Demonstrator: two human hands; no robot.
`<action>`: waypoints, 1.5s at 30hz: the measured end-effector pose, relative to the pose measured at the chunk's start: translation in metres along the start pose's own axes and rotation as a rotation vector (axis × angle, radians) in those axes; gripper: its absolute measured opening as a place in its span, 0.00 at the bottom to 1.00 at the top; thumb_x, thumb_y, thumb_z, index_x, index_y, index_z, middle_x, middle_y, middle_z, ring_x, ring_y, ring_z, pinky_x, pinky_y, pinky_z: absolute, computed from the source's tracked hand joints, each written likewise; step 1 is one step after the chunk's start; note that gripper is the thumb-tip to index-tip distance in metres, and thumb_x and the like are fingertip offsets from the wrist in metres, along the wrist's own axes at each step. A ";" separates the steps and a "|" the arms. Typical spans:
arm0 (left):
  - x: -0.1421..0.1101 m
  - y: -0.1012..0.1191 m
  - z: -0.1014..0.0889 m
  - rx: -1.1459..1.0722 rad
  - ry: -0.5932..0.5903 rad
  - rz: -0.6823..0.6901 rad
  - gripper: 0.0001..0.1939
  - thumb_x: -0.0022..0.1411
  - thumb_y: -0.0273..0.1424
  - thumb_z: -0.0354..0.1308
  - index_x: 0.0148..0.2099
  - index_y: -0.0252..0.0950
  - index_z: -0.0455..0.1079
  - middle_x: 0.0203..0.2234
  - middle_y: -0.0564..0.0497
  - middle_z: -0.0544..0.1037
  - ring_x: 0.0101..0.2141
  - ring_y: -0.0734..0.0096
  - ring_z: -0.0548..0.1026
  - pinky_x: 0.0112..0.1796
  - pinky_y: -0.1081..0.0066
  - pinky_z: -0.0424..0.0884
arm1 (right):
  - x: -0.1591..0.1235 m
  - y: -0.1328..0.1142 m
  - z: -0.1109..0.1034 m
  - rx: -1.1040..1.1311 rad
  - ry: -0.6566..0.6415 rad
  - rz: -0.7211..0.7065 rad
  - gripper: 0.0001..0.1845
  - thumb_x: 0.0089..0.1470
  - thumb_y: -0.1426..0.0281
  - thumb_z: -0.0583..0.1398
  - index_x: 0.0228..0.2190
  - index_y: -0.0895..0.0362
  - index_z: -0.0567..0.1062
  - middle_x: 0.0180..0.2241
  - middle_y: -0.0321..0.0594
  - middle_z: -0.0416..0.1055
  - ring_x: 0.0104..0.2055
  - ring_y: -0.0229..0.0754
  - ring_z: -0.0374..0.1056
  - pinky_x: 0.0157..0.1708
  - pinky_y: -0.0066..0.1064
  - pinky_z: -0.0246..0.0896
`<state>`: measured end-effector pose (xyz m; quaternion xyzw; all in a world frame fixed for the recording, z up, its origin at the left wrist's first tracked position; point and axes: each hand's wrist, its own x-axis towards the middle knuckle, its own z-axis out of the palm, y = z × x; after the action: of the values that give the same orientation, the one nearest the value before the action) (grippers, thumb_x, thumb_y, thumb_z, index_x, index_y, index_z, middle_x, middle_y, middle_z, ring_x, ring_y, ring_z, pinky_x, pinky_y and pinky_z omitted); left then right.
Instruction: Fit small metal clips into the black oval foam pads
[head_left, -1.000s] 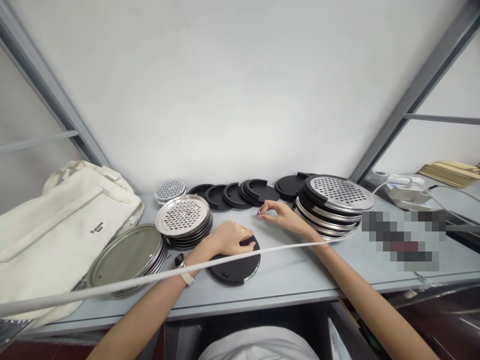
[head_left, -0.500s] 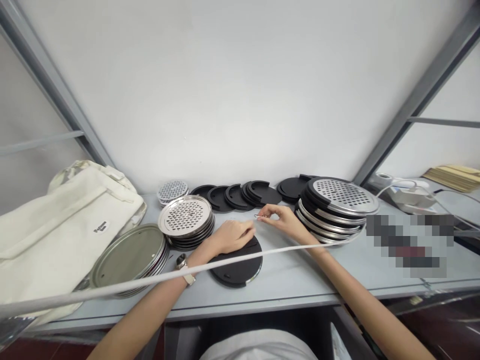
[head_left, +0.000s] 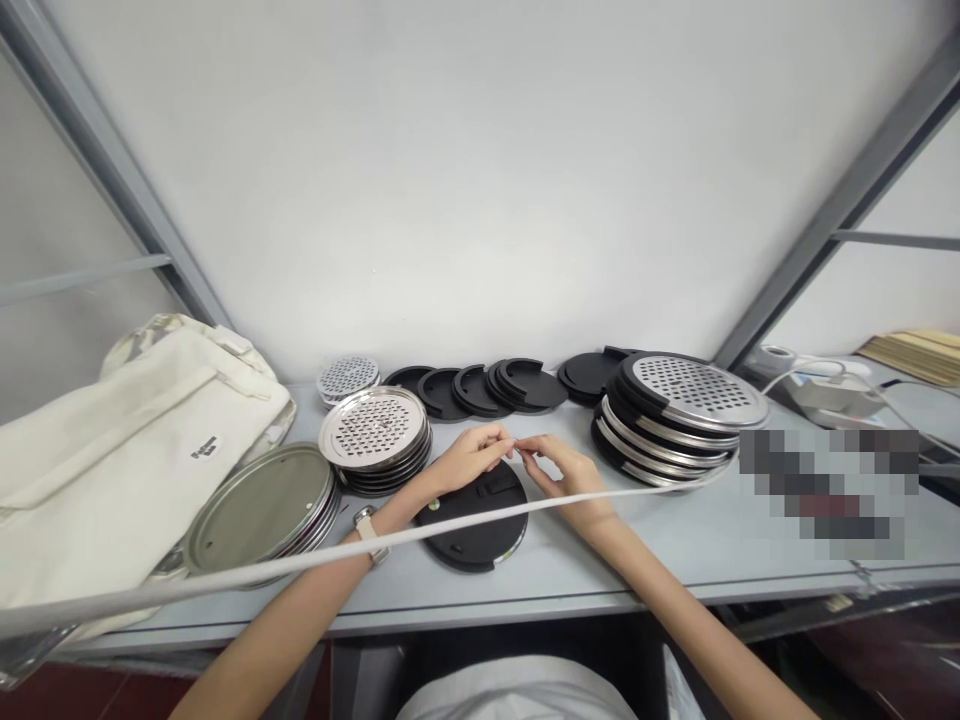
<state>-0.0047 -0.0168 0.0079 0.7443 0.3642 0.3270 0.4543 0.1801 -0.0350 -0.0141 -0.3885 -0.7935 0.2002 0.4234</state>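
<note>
My left hand [head_left: 466, 460] and my right hand [head_left: 561, 468] meet fingertip to fingertip just above a black round disc [head_left: 474, 520] lying flat on the grey shelf [head_left: 675, 540]. Both hands pinch a tiny metal piece [head_left: 516, 443] between thumb and fingers; it is too small to name. A watch sits on my left wrist. A white cable [head_left: 300, 562] runs across in front of both forearms.
A stack of perforated metal discs [head_left: 375, 432] and a stack of plain metal lids [head_left: 259, 508] lie left. A taller stack of black-rimmed perforated discs [head_left: 679, 410] stands right. Black notched discs [head_left: 487, 387] line the wall. A cream bag [head_left: 112, 440] fills the far left.
My left hand lifted off the black disc and rose to meet my right hand, which drew the small metal piece down and nearer. The fingertips now touch.
</note>
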 end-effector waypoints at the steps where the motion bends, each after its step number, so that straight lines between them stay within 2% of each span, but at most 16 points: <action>1: 0.000 0.000 0.000 0.004 0.000 0.000 0.17 0.64 0.42 0.48 0.31 0.33 0.62 0.19 0.58 0.59 0.22 0.78 0.58 0.25 0.76 0.55 | 0.000 -0.001 0.000 0.006 -0.006 0.026 0.07 0.57 0.69 0.54 0.36 0.52 0.72 0.36 0.43 0.73 0.38 0.46 0.68 0.41 0.37 0.63; 5: 0.000 0.000 0.002 0.043 0.011 0.027 0.16 0.64 0.40 0.49 0.29 0.33 0.61 0.21 0.57 0.59 0.23 0.78 0.58 0.26 0.76 0.55 | -0.001 0.000 0.002 0.092 0.004 0.112 0.04 0.56 0.67 0.56 0.35 0.53 0.68 0.33 0.41 0.71 0.35 0.43 0.66 0.39 0.35 0.63; 9: 0.000 -0.002 0.004 0.081 0.019 0.055 0.14 0.65 0.38 0.48 0.31 0.34 0.62 0.23 0.56 0.62 0.25 0.77 0.60 0.28 0.76 0.57 | 0.000 0.008 0.006 0.307 0.019 0.157 0.12 0.53 0.65 0.60 0.39 0.54 0.67 0.31 0.39 0.70 0.34 0.42 0.66 0.39 0.34 0.63; 16: -0.002 -0.006 0.005 0.206 0.010 0.017 0.11 0.64 0.36 0.48 0.35 0.34 0.65 0.23 0.56 0.66 0.26 0.76 0.64 0.28 0.76 0.59 | 0.004 0.009 0.003 0.474 -0.068 0.269 0.14 0.50 0.59 0.61 0.33 0.55 0.68 0.29 0.38 0.68 0.33 0.40 0.66 0.36 0.33 0.63; 20: -0.005 0.000 0.000 0.372 -0.012 0.044 0.12 0.64 0.35 0.46 0.32 0.34 0.65 0.22 0.56 0.67 0.25 0.75 0.63 0.27 0.75 0.58 | 0.003 0.011 -0.002 0.454 -0.106 0.294 0.11 0.52 0.61 0.57 0.33 0.54 0.66 0.23 0.32 0.61 0.26 0.37 0.60 0.29 0.30 0.58; 24: -0.011 0.007 -0.006 0.565 -0.082 0.080 0.11 0.59 0.35 0.51 0.27 0.36 0.63 0.19 0.56 0.66 0.22 0.75 0.61 0.25 0.73 0.53 | 0.000 0.017 -0.002 0.440 -0.179 0.316 0.11 0.54 0.60 0.55 0.33 0.55 0.65 0.20 0.29 0.56 0.23 0.35 0.54 0.24 0.28 0.51; 28: -0.014 0.009 -0.009 0.691 -0.151 0.135 0.12 0.54 0.36 0.56 0.23 0.36 0.60 0.18 0.55 0.66 0.21 0.75 0.59 0.25 0.71 0.52 | -0.003 0.017 0.001 0.420 -0.229 0.308 0.14 0.56 0.57 0.55 0.35 0.54 0.63 0.20 0.29 0.57 0.23 0.36 0.54 0.24 0.28 0.51; 33: -0.014 0.008 -0.006 0.770 -0.142 0.174 0.15 0.56 0.36 0.53 0.21 0.35 0.59 0.15 0.54 0.64 0.19 0.76 0.55 0.24 0.69 0.49 | -0.003 0.017 0.004 0.421 -0.257 0.299 0.15 0.55 0.55 0.56 0.31 0.55 0.64 0.24 0.33 0.63 0.27 0.37 0.59 0.28 0.29 0.54; 39: -0.013 0.004 -0.004 0.828 -0.145 0.181 0.15 0.58 0.38 0.53 0.23 0.35 0.65 0.17 0.52 0.68 0.19 0.74 0.58 0.24 0.69 0.48 | -0.003 0.022 0.005 0.469 -0.279 0.318 0.16 0.55 0.56 0.57 0.29 0.57 0.66 0.24 0.34 0.63 0.27 0.36 0.58 0.28 0.28 0.52; 45: -0.013 0.004 -0.003 0.928 -0.182 0.198 0.16 0.59 0.39 0.52 0.25 0.34 0.67 0.19 0.51 0.71 0.19 0.74 0.61 0.25 0.70 0.48 | -0.003 0.020 0.006 0.458 -0.226 0.297 0.13 0.55 0.59 0.58 0.31 0.57 0.67 0.24 0.31 0.60 0.26 0.35 0.56 0.27 0.27 0.51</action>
<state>-0.0124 -0.0275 0.0110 0.9251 0.3578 0.1053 0.0710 0.1847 -0.0246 -0.0321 -0.3698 -0.7042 0.4758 0.3753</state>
